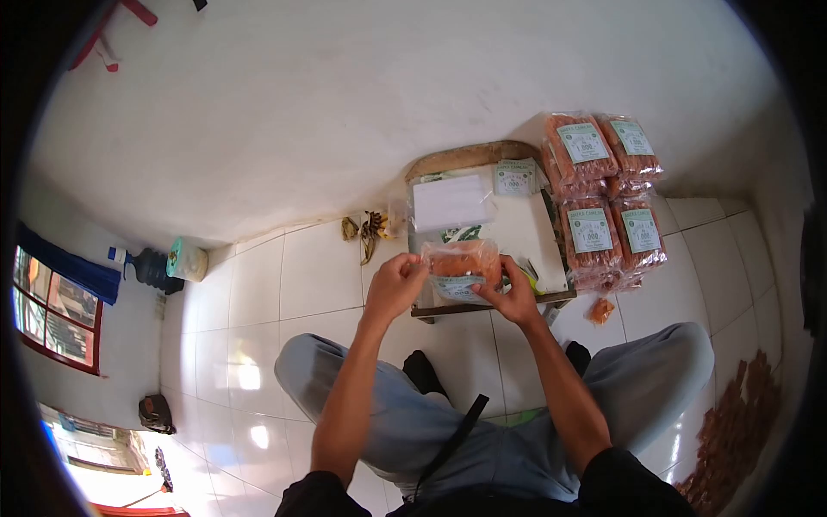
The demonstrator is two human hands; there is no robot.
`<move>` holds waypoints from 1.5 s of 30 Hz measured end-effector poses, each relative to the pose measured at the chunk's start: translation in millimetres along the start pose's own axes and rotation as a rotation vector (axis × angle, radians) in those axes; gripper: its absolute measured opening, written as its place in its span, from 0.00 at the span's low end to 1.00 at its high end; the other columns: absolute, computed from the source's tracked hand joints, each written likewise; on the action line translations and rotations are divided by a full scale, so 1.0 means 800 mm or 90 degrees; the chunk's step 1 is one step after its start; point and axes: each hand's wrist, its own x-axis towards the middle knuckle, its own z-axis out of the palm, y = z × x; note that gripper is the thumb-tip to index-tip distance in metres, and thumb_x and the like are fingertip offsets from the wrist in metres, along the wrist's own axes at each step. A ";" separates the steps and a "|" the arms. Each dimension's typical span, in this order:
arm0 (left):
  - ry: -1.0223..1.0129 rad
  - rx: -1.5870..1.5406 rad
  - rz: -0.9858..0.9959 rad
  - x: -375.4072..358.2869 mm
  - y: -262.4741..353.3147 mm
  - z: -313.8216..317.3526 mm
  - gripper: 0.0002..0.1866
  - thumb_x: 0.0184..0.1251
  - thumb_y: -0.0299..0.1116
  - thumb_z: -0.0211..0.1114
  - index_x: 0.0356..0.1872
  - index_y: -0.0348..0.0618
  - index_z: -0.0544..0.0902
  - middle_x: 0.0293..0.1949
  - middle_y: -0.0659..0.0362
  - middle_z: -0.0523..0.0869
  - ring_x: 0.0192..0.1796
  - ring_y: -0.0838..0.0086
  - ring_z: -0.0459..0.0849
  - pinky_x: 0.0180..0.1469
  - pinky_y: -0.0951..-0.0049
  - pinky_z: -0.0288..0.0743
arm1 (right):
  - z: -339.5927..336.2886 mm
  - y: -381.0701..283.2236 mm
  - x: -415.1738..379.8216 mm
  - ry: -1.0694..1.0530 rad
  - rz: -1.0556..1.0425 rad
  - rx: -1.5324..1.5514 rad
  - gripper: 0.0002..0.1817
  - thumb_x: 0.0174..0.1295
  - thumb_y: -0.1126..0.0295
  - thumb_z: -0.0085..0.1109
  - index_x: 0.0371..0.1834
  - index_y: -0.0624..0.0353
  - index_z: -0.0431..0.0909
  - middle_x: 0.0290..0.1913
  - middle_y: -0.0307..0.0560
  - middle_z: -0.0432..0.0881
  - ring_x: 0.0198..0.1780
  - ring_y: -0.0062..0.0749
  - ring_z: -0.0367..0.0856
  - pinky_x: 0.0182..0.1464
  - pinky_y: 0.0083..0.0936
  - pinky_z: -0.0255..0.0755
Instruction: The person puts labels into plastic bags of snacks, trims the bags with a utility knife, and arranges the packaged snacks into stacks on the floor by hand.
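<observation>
Between my two hands, above the front of a low table (532, 231), is a clear plastic packet (465, 258) with orange-brown contents and a pale green label low on it. The fingers of my left hand (401, 283) pinch its left upper corner. My right hand (510, 297) grips the packet's right side, thumb towards the label. A stack of white sheets in plastic (450, 203) lies on the table behind the packet. Beside it are printed green-and-white labels (514, 178). Something yellow (527, 274) shows partly behind my right hand.
Stacked labelled packs (590, 233) stand right of the table, with a small orange packet (601, 310) on the floor before them. Bananas (372, 231) lie left of the table. Many brown pieces (736, 431) are heaped at lower right. A water jug (155, 270) and tub (187, 259) stand far left.
</observation>
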 end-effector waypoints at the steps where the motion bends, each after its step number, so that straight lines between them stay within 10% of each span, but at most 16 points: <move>1: 0.012 0.053 0.057 0.008 0.006 -0.003 0.20 0.62 0.38 0.64 0.48 0.32 0.79 0.26 0.59 0.81 0.31 0.78 0.80 0.36 0.76 0.73 | 0.000 -0.009 0.001 0.001 0.065 0.110 0.29 0.55 0.62 0.71 0.57 0.60 0.71 0.46 0.46 0.80 0.49 0.33 0.79 0.52 0.28 0.71; 11: -0.095 -0.473 0.002 0.030 0.008 0.046 0.20 0.65 0.42 0.69 0.50 0.38 0.80 0.36 0.62 0.82 0.40 0.79 0.80 0.43 0.78 0.73 | -0.011 -0.035 -0.009 -0.017 0.208 0.210 0.23 0.64 0.64 0.62 0.58 0.66 0.71 0.46 0.47 0.80 0.47 0.26 0.78 0.52 0.25 0.72; 27: -0.073 -0.456 -0.062 0.050 -0.007 0.060 0.17 0.64 0.41 0.70 0.39 0.33 0.85 0.36 0.56 0.87 0.36 0.76 0.84 0.39 0.75 0.78 | -0.029 -0.048 -0.008 -0.157 0.200 0.344 0.46 0.56 0.68 0.72 0.75 0.60 0.54 0.63 0.46 0.72 0.63 0.30 0.71 0.66 0.30 0.64; 45: -0.129 -0.171 -0.008 0.035 0.022 0.012 0.17 0.67 0.45 0.67 0.35 0.37 0.85 0.32 0.61 0.85 0.35 0.80 0.80 0.42 0.77 0.73 | -0.039 -0.065 -0.014 -0.190 0.333 0.345 0.41 0.53 0.72 0.73 0.72 0.61 0.63 0.59 0.45 0.77 0.60 0.30 0.73 0.65 0.30 0.64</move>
